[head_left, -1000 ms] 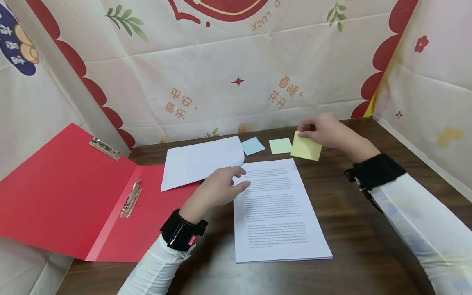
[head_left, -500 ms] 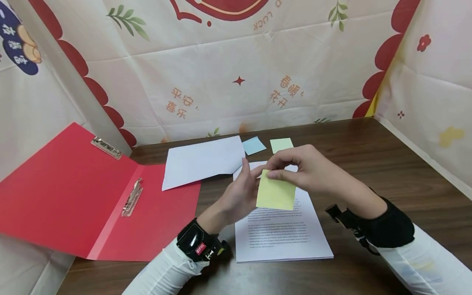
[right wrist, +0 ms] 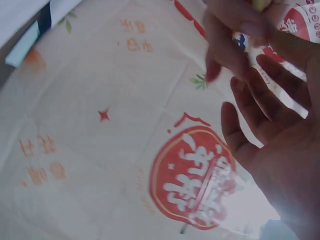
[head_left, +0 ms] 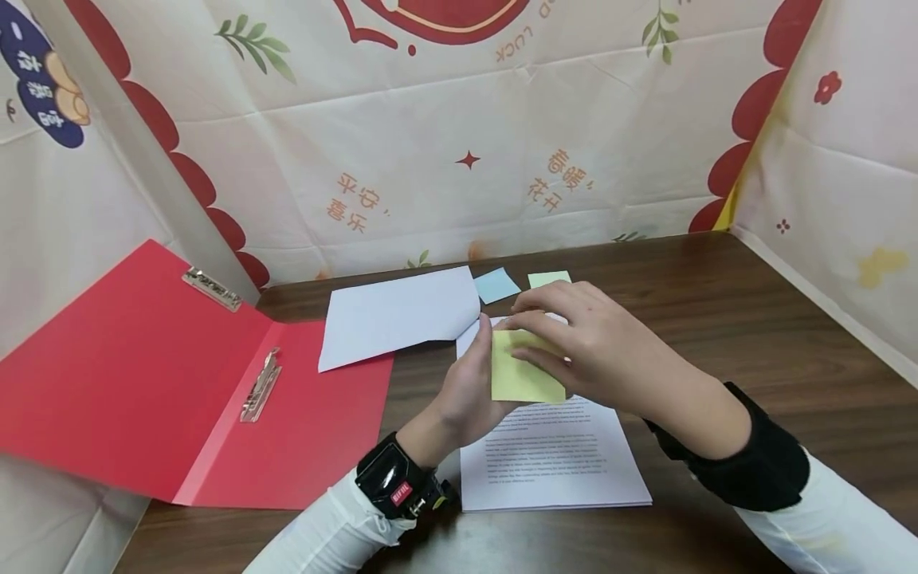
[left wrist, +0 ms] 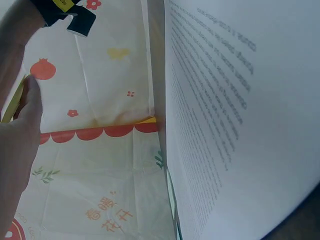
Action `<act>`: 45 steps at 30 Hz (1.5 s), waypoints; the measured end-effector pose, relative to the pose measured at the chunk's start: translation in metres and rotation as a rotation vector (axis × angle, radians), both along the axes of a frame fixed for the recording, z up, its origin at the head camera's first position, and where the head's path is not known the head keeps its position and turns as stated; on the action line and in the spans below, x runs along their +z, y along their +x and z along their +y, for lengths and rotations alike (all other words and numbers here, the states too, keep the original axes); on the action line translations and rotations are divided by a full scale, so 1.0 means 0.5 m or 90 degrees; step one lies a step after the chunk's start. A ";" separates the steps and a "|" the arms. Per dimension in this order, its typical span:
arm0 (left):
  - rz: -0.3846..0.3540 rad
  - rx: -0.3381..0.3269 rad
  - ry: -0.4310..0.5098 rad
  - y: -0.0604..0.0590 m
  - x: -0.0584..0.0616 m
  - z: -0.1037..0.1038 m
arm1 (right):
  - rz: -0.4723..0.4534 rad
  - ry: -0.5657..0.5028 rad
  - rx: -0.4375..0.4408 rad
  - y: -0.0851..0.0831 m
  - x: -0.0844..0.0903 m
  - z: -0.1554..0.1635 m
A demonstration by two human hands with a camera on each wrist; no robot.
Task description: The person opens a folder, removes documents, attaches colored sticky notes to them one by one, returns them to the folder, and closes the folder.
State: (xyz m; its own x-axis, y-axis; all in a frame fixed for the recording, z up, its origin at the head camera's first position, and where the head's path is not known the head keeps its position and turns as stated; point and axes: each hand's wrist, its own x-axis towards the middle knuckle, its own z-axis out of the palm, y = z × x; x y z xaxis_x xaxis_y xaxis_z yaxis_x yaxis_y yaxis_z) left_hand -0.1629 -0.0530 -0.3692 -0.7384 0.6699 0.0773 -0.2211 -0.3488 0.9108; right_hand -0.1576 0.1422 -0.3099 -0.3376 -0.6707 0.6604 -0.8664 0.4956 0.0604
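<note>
A square yellow sticky note (head_left: pixel 527 379) is held upright above the printed sheets (head_left: pixel 555 470). My left hand (head_left: pixel 462 402) holds it from behind and along its left side, the thumb at the edge. In front of the note is my right hand (head_left: pixel 610 351), its bent fingers spread apart over the upper part and the thumb lying across its face. The left wrist view catches the yellow note (left wrist: pixel 14 100) nearly edge-on beside the left hand (left wrist: pixel 17 150). In the right wrist view, the right hand's fingers (right wrist: pixel 265 95) are loosely extended beside the left hand.
An open red folder (head_left: pixel 315 446) with metal clips (head_left: pixel 260 385) lies on the left. A blank white sheet (head_left: pixel 402 315) overlaps its upper corner. Behind the printed stack are a blue sticky note (head_left: pixel 496 285) and a green one (head_left: pixel 548 277). Patterned cloth walls (head_left: pixel 402 104) surround the wooden table.
The right hand has brought the yellow note from the back right to above the printed sheets. The left hand has lifted off the paper and taken hold of the note; the right fingers have spread.
</note>
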 end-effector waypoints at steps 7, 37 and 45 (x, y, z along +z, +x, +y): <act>0.010 0.061 0.079 -0.007 0.001 -0.001 | 0.066 0.127 -0.048 0.016 -0.005 -0.007; 0.165 0.192 -0.142 -0.041 -0.037 -0.014 | -0.020 0.091 -0.045 0.010 0.009 0.023; 0.207 0.228 -0.215 -0.042 -0.031 -0.018 | -0.053 0.151 -0.013 0.012 0.003 0.019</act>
State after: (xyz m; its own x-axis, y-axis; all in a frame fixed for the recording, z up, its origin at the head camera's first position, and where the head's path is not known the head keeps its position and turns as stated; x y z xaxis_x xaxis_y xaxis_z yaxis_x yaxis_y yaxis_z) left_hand -0.1838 -0.0620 -0.3849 -0.8974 0.4099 0.1631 0.1659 -0.0291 0.9857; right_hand -0.1516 0.1517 -0.3083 -0.3993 -0.7956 0.4556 -0.8630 0.4939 0.1062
